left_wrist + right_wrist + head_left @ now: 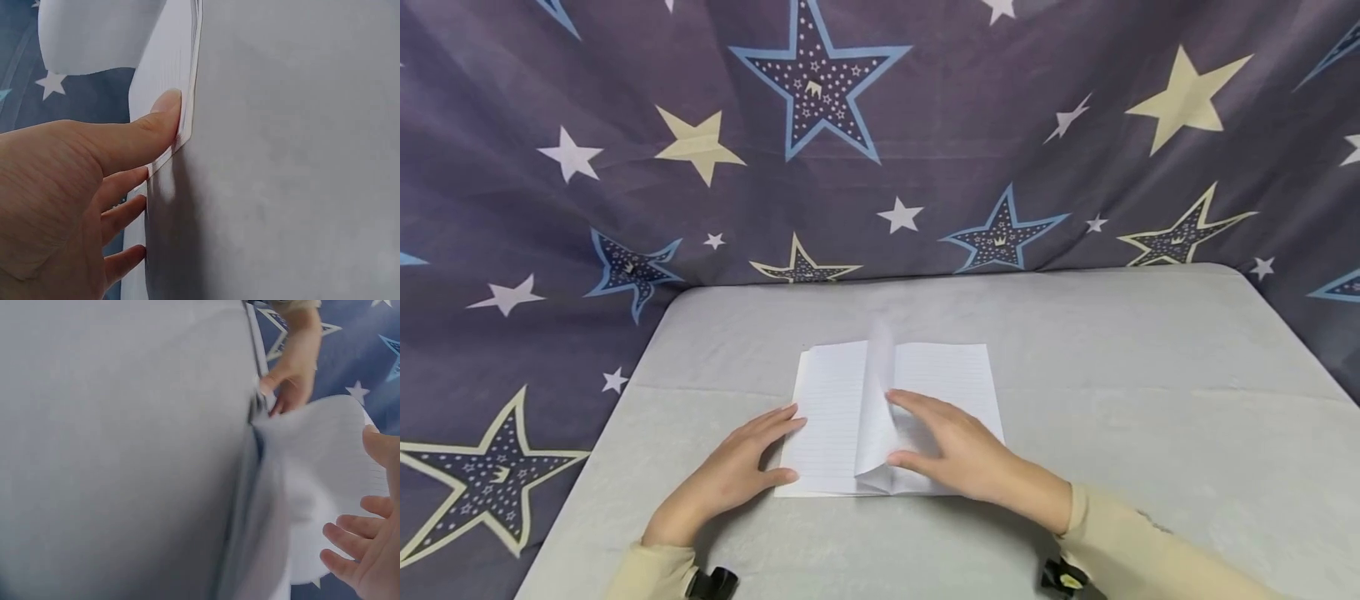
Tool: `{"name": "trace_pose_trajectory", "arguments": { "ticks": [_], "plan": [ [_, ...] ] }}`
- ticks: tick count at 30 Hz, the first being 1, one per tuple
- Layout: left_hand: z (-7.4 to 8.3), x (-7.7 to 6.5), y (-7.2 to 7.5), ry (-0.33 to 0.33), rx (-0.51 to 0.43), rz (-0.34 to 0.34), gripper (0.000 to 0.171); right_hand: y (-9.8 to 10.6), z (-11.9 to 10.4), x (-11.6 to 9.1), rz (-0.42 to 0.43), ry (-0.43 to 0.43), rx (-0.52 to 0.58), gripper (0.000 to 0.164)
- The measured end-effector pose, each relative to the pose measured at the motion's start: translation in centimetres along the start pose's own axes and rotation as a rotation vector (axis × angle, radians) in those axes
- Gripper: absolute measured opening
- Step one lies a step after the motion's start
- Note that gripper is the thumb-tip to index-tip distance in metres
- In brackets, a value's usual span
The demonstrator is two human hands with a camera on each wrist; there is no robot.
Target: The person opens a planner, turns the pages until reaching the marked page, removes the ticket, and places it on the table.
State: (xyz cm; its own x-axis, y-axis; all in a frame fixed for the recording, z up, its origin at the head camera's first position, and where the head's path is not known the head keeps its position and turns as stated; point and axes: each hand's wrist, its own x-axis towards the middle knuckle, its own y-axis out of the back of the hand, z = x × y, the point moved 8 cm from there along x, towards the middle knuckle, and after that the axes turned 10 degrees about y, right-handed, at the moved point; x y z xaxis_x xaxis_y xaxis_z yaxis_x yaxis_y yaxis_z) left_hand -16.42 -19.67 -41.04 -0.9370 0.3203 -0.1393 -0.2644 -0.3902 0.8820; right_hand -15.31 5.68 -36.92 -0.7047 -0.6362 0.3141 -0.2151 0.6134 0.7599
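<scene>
A notebook point(831, 392) with lined white pages lies spread on the table. One of its leaves point(874, 417) stands up from the middle, curved and partly blurred. My left hand point(730, 471) rests at the notebook's left edge; in the left wrist view its thumb point(153, 128) lies over the page near a corner, and the other fingertips reach the edge. Over the right-hand page is my right hand point(962, 450), fingers and thumb spread, fingertips right by the raised leaf. In the right wrist view those fingers point(353, 540) show extended beside the leaf point(319, 469), without curling round it.
A pale grey cloth covers the table point(1150, 400). Behind and to the left hangs a dark curtain point(940, 150) patterned with stars. Dark straps with small devices point(713, 583) sit at both wrists, by the beige sleeves point(1150, 550).
</scene>
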Motion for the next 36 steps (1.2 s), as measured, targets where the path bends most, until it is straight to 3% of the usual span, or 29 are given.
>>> {"name": "trace_pose_trajectory", "arguments": {
  "ticks": [7,14,18,22,27,32,36],
  "plan": [
    [-0.8,-0.6,0.5,0.013,-0.004,0.028,0.069,-3.2,-0.8,0.5,-0.138,0.024,0.002,0.062],
    [-1.4,-1.0,1.5,0.068,-0.052,0.014,0.066,-4.5,-1.3,-0.1,-0.263,0.086,-0.078,0.057],
    [-1.0,-1.2,2.1,0.099,-0.082,0.010,0.064,-5.2,-1.6,-0.4,-0.318,0.154,-0.139,0.055],
    [0.3,-0.9,1.9,0.047,-0.089,0.023,0.063,-5.5,-1.7,-0.4,-0.352,0.169,-0.145,0.051],
    [1.6,-0.2,0.4,0.002,-0.034,0.007,0.067,-5.0,-2.4,-0.5,-0.318,0.247,-0.134,0.040],
    [2.0,0.1,-0.5,0.002,0.020,-0.009,0.070,-3.0,-2.8,-1.5,-0.215,0.360,-0.095,0.034],
    [1.9,0.1,-0.5,0.008,0.031,-0.015,0.070,-1.0,-1.5,-2.8,-0.139,0.362,-0.074,0.032]
  ]
}}
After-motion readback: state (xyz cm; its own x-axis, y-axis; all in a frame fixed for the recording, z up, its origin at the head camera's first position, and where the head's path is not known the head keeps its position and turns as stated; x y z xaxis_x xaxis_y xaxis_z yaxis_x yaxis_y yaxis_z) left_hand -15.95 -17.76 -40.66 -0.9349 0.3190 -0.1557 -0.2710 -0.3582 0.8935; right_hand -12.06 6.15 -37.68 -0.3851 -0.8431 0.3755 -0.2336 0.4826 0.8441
